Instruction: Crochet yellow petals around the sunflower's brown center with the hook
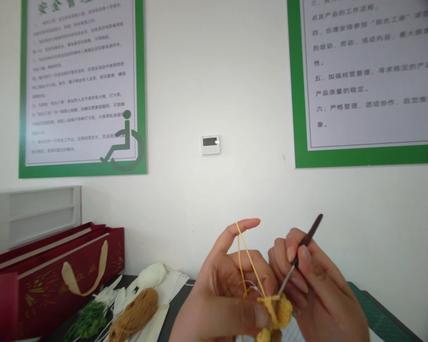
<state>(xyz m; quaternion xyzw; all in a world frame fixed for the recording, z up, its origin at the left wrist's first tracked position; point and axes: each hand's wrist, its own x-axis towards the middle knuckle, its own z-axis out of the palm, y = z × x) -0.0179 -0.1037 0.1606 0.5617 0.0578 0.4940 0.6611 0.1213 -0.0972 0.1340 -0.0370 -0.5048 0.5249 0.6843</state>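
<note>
My left hand [224, 289] pinches a small yellow crocheted piece [276, 313] between thumb and fingers. Its forefinger is raised, with yellow yarn [248, 259] running over the fingertip down to the piece. My right hand [317, 289] grips a crochet hook [301, 251] with a dark handle. The hook's metal tip points down into the yellow piece. Both hands are held close together, low in the middle of the view, above a dark table.
Red gift bags [57, 275] with gold handles stand at the left. Skeins of brown yarn [135, 313], green yarn [87, 320] and white yarn [151, 275] lie on the table. A green cutting mat [378, 313] lies right. Green-framed posters [82, 85] hang on the wall.
</note>
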